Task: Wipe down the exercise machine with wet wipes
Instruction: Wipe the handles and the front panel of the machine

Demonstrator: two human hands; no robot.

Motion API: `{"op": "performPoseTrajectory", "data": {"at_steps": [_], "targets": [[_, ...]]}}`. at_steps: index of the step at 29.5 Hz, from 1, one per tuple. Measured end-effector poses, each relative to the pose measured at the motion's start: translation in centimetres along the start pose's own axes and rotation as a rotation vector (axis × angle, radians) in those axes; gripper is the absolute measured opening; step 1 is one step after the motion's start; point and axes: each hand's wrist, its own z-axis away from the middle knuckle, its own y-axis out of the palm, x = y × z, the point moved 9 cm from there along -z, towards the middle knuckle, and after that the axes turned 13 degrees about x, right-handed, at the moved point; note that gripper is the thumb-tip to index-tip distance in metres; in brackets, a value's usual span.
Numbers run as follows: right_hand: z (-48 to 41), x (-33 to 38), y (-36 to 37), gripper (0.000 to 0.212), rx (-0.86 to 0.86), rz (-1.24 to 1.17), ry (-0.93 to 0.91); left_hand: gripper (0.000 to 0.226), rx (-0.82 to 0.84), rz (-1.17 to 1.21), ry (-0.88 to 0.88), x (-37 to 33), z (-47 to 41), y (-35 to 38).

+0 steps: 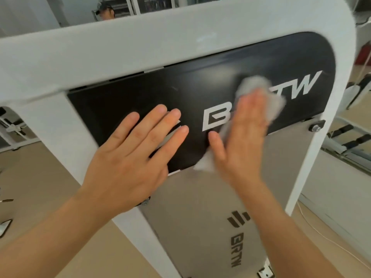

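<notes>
The exercise machine has a white rounded frame (180, 43) around a black panel (128, 97) with white "BRTW" lettering, and a grey panel (200, 207) below it. My left hand (130, 157) lies flat on the black panel's lower left part, fingers spread, holding nothing. My right hand (245, 135) presses a crumpled white wet wipe (255, 83) flat against the black panel over the middle of the lettering. The wipe sticks out above the fingertips and below the thumb. The hand and wipe are blurred.
Beige floor (40, 177) lies to the left and below. Other white gym equipment (12, 127) stands at far left, and more racks (349, 141) at right. A thin white cable (321, 233) runs along the floor at right. A person's head (105, 12) shows beyond the frame's top.
</notes>
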Motion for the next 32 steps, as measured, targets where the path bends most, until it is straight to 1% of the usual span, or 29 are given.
{"op": "performPoseTrajectory", "data": {"at_steps": [1, 2, 4, 5, 6, 7, 9, 10, 11, 12, 13, 16, 17, 18, 19, 21, 22, 23, 24, 25, 26, 28, 29, 30, 32], "targets": [[0.2, -0.5, -0.1, 0.086, -0.029, -0.063, 0.097, 0.051, -0.006, -0.027, -0.018, -0.1, 0.1, 0.2], [0.9, 0.7, 0.7, 0.086, -0.033, -0.110, 0.125, 0.050, -0.019, -0.054, -0.031, -0.1, 0.2, 0.4], [3.6, 5.5, 3.1, 0.079, 0.038, -0.162, 0.042, 0.052, -0.033, -0.083, -0.016, -0.3, 0.3, 0.6], [3.8, 6.2, 3.3, 0.076, 0.043, -0.150, 0.005, 0.053, -0.045, -0.079, -0.003, -0.3, 0.3, 0.6], [2.9, 4.7, 2.7, 0.074, 0.006, -0.185, 0.029, 0.053, -0.059, -0.079, 0.002, -0.1, 0.4, 0.4], [1.7, 1.3, 1.7, 0.073, -0.064, -0.248, 0.142, 0.053, -0.072, -0.082, -0.001, 0.1, 0.4, 0.4], [-1.1, -7.1, -0.9, 0.079, -0.183, -0.371, 0.449, 0.054, -0.074, -0.093, -0.026, 0.0, 0.3, 0.5], [-2.1, -9.9, -1.8, 0.083, -0.220, -0.406, 0.543, 0.054, -0.069, -0.079, -0.044, -0.2, 0.2, 0.6], [-2.5, -10.8, -2.2, 0.087, -0.234, -0.421, 0.596, 0.053, -0.061, -0.056, -0.062, -0.5, -0.1, 0.7], [-2.5, -9.6, -2.2, 0.088, -0.226, -0.400, 0.596, 0.053, -0.055, -0.041, -0.073, -0.9, -0.4, 0.7], [-2.2, -6.8, -1.9, 0.087, -0.205, -0.348, 0.503, 0.054, -0.053, -0.037, -0.077, -1.4, -0.8, 0.7], [0.7, 3.4, 0.7, 0.071, -0.042, -0.140, 0.053, 0.056, -0.054, -0.060, -0.061, -1.9, -1.5, 0.6], [1.0, 4.3, 0.9, 0.069, -0.018, -0.055, -0.032, 0.057, -0.049, -0.077, -0.052, -1.9, -1.7, 0.7], [0.2, 3.5, 0.1, 0.069, -0.041, -0.007, -0.068, 0.058, -0.042, -0.090, -0.042, -2.0, -1.7, 0.9], [-1.0, 1.1, -0.9, 0.069, -0.085, -0.023, -0.032, 0.059, -0.038, -0.101, -0.033, -2.0, -1.8, 1.0], [-4.2, -5.7, -4.0, 0.071, -0.211, -0.169, 0.240, 0.058, -0.042, -0.118, -0.026, -2.1, -2.0, 1.0], [-5.1, -8.0, -5.1, 0.072, -0.257, -0.240, 0.352, 0.055, -0.062, -0.113, -0.019, -2.1, -2.2, 0.9], [-5.5, -8.1, -5.2, 0.072, -0.280, -0.271, 0.400, 0.049, -0.090, -0.083, -0.008, -2.2, -2.3, 0.7], [-5.2, -6.4, -4.8, 0.071, -0.276, -0.249, 0.383, 0.039, -0.137, -0.017, 0.016, -2.3, -2.4, 0.4], [-4.6, -3.0, -3.7, 0.068, -0.241, -0.198, 0.288, 0.026, -0.180, 0.075, 0.037, -2.2, -2.2, -0.2], [-3.2, 1.2, -2.1, 0.066, -0.166, -0.132, 0.155, 0.021, -0.208, 0.187, 0.043, -1.8, -1.7, -0.9], [0.7, 8.1, 1.5, 0.064, 0.010, -0.003, -0.131, 0.028, -0.245, 0.436, -0.005, -0.9, -0.3, -2.1], [2.5, 10.5, 2.9, 0.064, 0.069, 0.053, -0.268, 0.031, -0.234, 0.497, -0.062, -0.3, 0.9, -2.5], [3.7, 11.7, 3.6, 0.065, 0.100, 0.108, -0.397, 0.033, -0.207, 0.528, -0.113, 0.1, 2.2, -2.5], [3.8, 12.2, 3.6, 0.069, 0.109, 0.205, -0.616, 0.033, -0.119, 0.546, -0.210, 0.9, 5.1, -1.7]]}}
